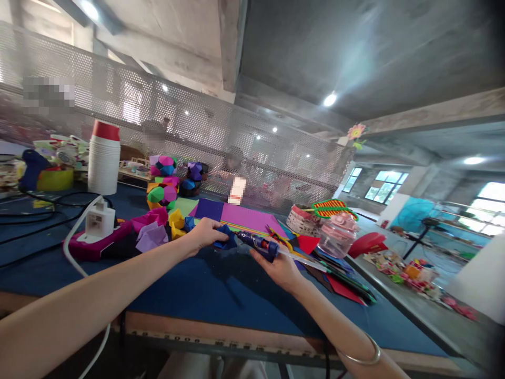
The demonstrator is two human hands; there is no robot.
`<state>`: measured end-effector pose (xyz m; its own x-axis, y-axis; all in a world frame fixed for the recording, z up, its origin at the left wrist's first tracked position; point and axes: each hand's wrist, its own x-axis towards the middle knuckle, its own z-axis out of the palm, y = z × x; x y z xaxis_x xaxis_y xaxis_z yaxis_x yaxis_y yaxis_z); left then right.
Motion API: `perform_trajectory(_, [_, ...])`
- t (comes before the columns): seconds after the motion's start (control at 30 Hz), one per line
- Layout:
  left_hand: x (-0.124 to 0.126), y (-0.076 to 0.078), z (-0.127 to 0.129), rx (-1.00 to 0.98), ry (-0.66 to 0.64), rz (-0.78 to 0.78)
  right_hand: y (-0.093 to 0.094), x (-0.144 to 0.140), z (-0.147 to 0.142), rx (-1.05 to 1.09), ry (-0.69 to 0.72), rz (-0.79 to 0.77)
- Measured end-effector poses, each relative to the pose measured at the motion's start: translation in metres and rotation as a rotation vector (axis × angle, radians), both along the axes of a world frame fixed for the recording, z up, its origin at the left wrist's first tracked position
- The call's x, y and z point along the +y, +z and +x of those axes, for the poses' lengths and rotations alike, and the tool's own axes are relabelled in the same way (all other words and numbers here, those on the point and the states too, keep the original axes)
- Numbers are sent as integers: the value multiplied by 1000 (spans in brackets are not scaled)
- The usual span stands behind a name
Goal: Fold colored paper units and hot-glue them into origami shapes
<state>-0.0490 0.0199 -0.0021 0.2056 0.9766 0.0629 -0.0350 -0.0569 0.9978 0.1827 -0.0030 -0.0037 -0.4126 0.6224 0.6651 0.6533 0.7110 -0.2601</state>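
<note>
From the head camera, the left hand (205,232) pinches a small folded blue paper piece (225,238) just above the blue table (205,289). The right hand (278,266) has its fingers wrapped around a dark blue glue gun (258,245), and its tip is just beside the paper piece. Near the left hand lie pink and yellow folded papers (155,223). Flat purple paper sheets (246,217) lie behind the hands. A stack of white cups (103,158) stands far back on the left.
</note>
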Motion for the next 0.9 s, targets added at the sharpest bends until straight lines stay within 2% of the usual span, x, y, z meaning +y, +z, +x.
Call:
perform_trajectory(0.6, [2,0,-2,6,-7,14,-8,6,3,-28,-58,166])
perform_trajectory(0.9, [0,3,-1,2,29,3,-11,7,5,-19,-69,156])
